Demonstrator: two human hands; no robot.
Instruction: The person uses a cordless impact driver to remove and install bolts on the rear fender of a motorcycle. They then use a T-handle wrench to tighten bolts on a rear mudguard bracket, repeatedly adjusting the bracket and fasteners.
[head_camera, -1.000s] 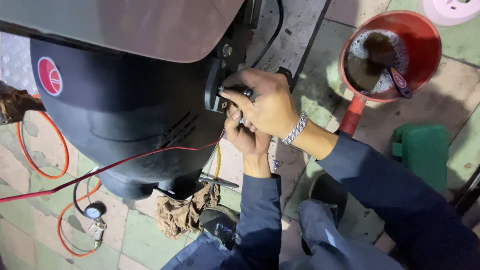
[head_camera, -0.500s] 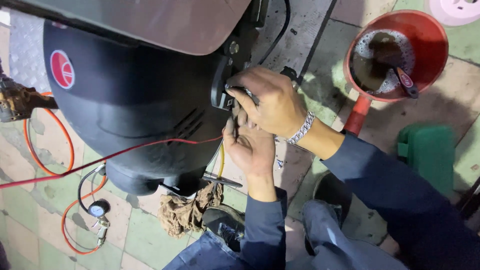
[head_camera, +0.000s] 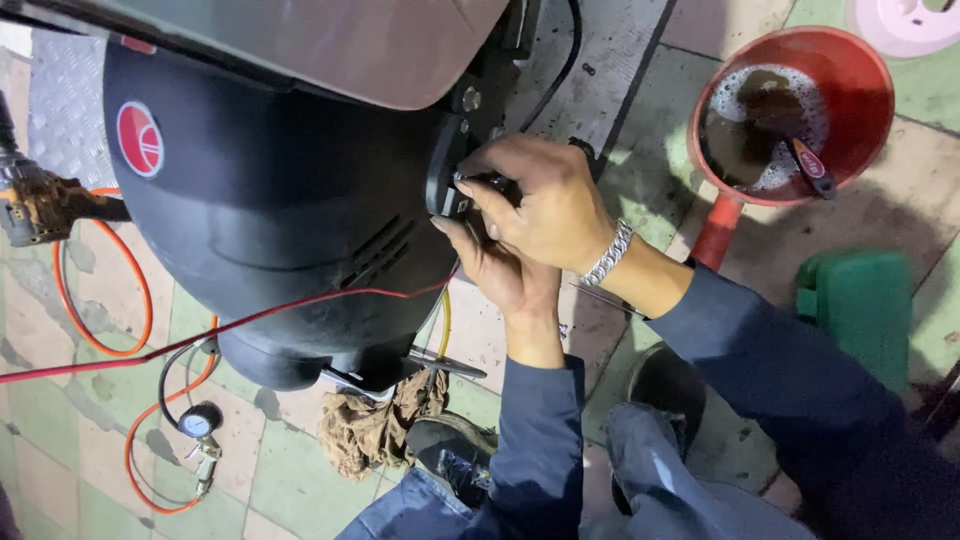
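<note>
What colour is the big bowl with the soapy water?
Red, seen in the head view: the bowl.

2 hands (head_camera: 530, 230) at black scooter body's (head_camera: 290, 220) small fitting (head_camera: 445, 185)

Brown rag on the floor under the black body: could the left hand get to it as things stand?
Probably yes. The left hand is at the black body's edge under the right hand. The brown rag lies below it by the shoe, uncovered.
</note>
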